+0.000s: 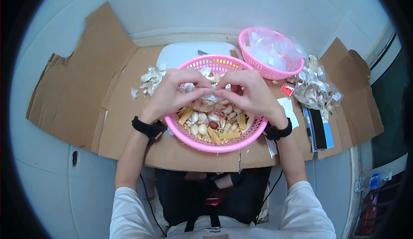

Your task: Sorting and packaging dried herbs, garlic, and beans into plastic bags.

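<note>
My left hand [180, 88] and my right hand [246, 88] meet over a pink perforated plastic basket [216, 148], thumbs and forefingers pinched together. Between them they grip what looks like the top of a clear plastic bag [206, 105]; the fingers hide much of it. White pieces show in or behind the bag. In the basket's near half lie garlic cloves [202, 129], a dark red dried date [213, 125], yellowish ridged dried sticks [229, 135], pale round beans [204, 139] and what look like peanuts. The basket's far side is partly covered by my hands.
A second pink basket [280, 75] holds clear plastic bags. Filled bags [317, 92], a red packet [287, 89] and a black oblong object [317, 129] lie at right. White scraps [153, 77] sit at left. Behind is a white board [174, 53] with a blade. Cardboard [119, 119] covers the table.
</note>
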A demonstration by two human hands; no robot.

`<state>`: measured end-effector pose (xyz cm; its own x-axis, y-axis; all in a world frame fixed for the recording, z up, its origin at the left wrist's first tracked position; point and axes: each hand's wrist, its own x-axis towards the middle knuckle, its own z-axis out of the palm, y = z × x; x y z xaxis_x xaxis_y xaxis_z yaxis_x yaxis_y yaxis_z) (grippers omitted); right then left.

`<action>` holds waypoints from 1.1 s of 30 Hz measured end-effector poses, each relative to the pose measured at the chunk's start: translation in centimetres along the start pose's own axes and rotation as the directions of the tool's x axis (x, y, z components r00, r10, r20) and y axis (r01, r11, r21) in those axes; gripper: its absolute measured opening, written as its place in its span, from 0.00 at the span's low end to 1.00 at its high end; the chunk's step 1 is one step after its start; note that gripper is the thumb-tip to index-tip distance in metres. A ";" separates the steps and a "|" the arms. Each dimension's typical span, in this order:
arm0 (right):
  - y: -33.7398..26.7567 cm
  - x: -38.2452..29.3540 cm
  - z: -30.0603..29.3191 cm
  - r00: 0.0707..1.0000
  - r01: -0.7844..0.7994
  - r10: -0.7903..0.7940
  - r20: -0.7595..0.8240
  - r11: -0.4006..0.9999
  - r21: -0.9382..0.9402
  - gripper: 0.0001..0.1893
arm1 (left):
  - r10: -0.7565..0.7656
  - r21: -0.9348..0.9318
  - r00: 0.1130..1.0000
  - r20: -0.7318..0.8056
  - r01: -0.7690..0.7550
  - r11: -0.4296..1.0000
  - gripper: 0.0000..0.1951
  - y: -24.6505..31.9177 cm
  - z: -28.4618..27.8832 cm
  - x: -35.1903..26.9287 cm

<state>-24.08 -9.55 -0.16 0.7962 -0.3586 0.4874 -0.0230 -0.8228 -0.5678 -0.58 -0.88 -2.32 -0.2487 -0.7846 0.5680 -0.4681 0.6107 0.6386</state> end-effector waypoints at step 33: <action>0.5 -0.2 -0.3 0.992 -0.099 0.099 -0.081 0.995 -0.007 0.10 | -0.313 -0.329 0.946 -0.082 0.271 0.905 0.08 -0.5 0.2 0.4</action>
<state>-24.48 -10.06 -0.35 0.7385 -0.4724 0.4811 -0.1064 -0.7862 -0.6087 -0.59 -1.54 -2.53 -0.0194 -0.9250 0.3796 -0.2120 0.3748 0.9025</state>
